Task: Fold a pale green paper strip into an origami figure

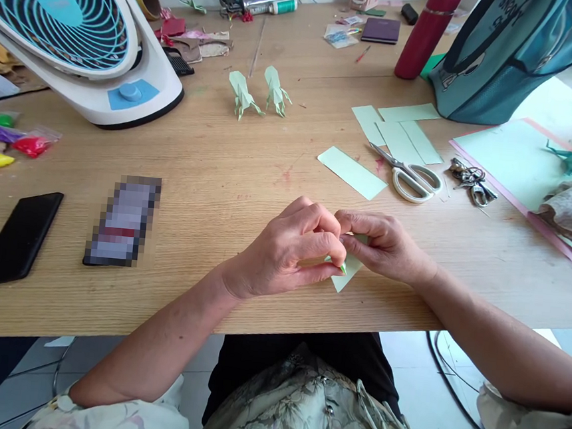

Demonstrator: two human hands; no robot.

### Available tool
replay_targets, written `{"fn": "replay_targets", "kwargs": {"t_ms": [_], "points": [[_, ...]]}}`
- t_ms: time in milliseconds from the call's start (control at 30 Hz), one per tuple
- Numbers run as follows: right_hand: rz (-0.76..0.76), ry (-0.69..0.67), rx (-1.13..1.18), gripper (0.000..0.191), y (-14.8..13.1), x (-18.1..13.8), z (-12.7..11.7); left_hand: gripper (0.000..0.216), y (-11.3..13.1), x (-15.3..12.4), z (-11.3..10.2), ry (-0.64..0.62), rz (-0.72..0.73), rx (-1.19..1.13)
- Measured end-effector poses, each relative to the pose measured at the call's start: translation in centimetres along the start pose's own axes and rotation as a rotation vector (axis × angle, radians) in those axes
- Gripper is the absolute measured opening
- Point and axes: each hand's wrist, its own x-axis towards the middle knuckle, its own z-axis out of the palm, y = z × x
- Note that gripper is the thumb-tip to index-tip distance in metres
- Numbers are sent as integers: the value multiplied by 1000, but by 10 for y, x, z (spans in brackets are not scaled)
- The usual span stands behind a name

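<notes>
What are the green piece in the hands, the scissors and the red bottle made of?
The green piece looks like matte paper: thin, with a crisp corner. The scissors seem to have grey metal blades and smooth whitish handles, probably plastic. The red bottle has a soft sheen, perhaps painted metal or plastic.

Left hand (pixel 287 251) and right hand (pixel 386 246) meet over wooden table (pixel 192 193), fingers of both pinching pale green paper piece (pixel 346 278). Fingers cover most of it; exact fold hard to tell. Loose paper strip (pixel 352 172) just beyond the grip. Scissors (pixel 401 168) beyond it to the right, keys (pixel 469 177) farther right. Two folded paper figures (pixel 243 95) stand well beyond the grip, leftward. Left of grip: blurred-out phone (pixel 125 220), then flat black item (pixel 18 239).
</notes>
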Motion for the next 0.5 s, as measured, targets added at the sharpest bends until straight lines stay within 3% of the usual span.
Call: {"fn": "replay_targets", "kwargs": {"t_ms": [167, 367, 500], "points": [[77, -24, 72, 19, 0, 1, -4, 7, -2, -1, 0, 27, -11, 1], [276, -212, 160, 28, 10, -2, -15, 8, -6, -1, -4, 146, -9, 23], [305, -157, 92, 23, 13, -2, -16, 9, -4, 1, -7, 83, -19, 32]]}}
